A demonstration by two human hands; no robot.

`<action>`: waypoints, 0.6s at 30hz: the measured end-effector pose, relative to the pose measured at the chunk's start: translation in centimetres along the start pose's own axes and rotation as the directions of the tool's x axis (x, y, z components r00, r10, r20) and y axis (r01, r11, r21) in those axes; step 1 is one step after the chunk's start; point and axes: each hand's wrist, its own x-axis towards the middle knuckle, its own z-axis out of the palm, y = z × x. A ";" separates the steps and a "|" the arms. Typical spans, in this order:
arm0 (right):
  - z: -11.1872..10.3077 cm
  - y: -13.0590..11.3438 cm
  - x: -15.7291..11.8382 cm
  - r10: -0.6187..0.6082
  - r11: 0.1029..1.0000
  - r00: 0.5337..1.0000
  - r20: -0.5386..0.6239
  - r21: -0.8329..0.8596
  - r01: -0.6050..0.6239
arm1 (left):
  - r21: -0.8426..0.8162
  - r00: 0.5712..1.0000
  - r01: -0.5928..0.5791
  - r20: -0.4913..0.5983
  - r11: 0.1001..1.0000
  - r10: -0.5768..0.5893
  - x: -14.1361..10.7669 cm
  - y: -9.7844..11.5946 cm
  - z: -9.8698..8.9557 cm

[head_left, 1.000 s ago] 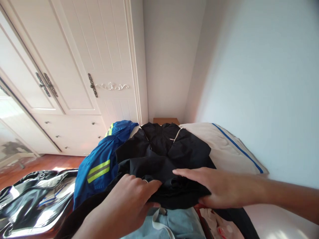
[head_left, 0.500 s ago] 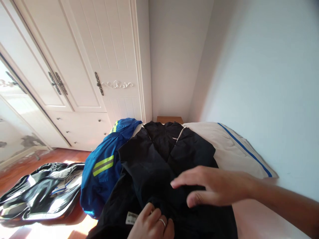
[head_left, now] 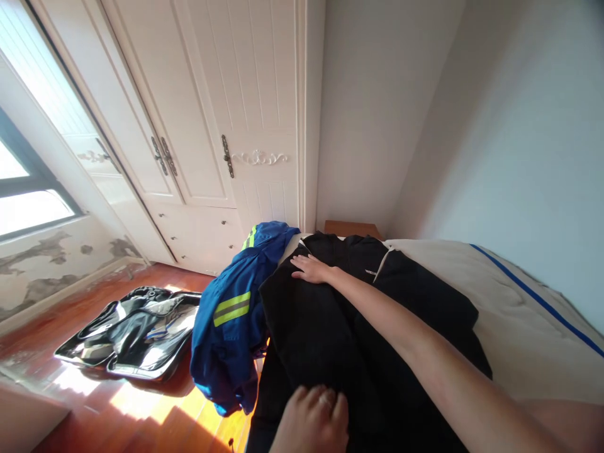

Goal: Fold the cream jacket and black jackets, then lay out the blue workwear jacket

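Observation:
A black jacket lies spread on the bed, its collar at the far end and small white lettering on the chest. My left hand, with a ring on one finger, is closed on the jacket's dark cloth near the bottom of the view. Stretched across the jacket, my right arm ends in my right hand, which rests flat on the upper left shoulder area with its fingers extended. Beside the jacket, a blue garment with yellow-green reflective bands hangs over the bed's left edge.
On the wooden floor at left lies an open suitcase with clothes inside. A white wardrobe stands behind. The beige bed cover with a blue stripe extends right to the wall. A window is at far left.
My right hand has moved from hovering over the jacket's middle up and away to its shoulder area, now lying on the cloth. The view has turned left. My left hand still grips the jacket.

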 end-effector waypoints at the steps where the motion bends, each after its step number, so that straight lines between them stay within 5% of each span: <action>1: 0.8 0.4 0.1 -0.001 1.000 1.000 0.006 0.005 0.001 | -0.010 0.996 0.084 0.028 0.996 -0.084 1.5 -1.9 -1.0; 4: 2.4 1.2 -0.2 -0.003 1.000 1.000 -0.009 0.007 0.003 | 0.099 0.979 0.202 0.015 0.974 -0.204 6.0 -8.8 -2.5; 8: 2.8 1.7 -0.3 -0.017 1.000 1.000 -0.022 -0.017 0.017 | 0.231 0.939 0.276 0.141 0.933 -0.313 9.2 -16.4 -0.1; 11: 2.5 1.3 -0.4 -0.022 0.999 0.999 -0.039 -0.049 0.020 | 0.277 0.882 0.298 0.287 0.914 -0.374 9.3 -18.6 2.1; 14: 2.1 -0.2 -1.5 -0.051 0.995 0.995 -0.085 -0.091 0.044 | 0.281 0.877 0.255 0.336 0.925 -0.344 9.0 -19.2 2.2; 18: 2.2 -3.5 -5.8 -0.419 0.892 0.904 -0.083 -0.222 0.393 | 0.232 0.842 0.146 0.481 0.962 -0.244 9.8 -20.6 0.5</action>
